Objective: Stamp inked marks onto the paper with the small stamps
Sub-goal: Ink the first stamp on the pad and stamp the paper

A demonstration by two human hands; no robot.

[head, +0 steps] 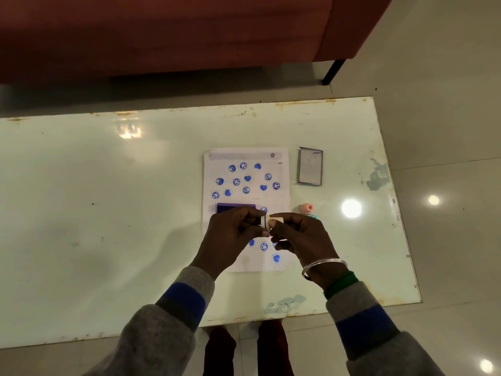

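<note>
A white sheet of paper (282, 202) lies on the pale table, covered with several blue stamped faces and hearts. A dark blue ink pad (235, 207) rests on the paper's lower half, partly behind my left hand (233, 234). Both hands meet above the paper. Between them is a small cream stamp (272, 221), lying sideways. My right hand (301, 234) grips its body and my left fingers pinch its blue-rimmed end. A pink stamp (306, 208) and a teal one (314, 216) sit just right of the paper, the teal mostly hidden by my right hand.
The ink pad's open lid (310, 166) lies right of the paper's top. The table (108, 213) is glossy with worn edges, its right edge close to the stamps. A red sofa (162, 31) stands beyond the far edge. My feet show under the near edge.
</note>
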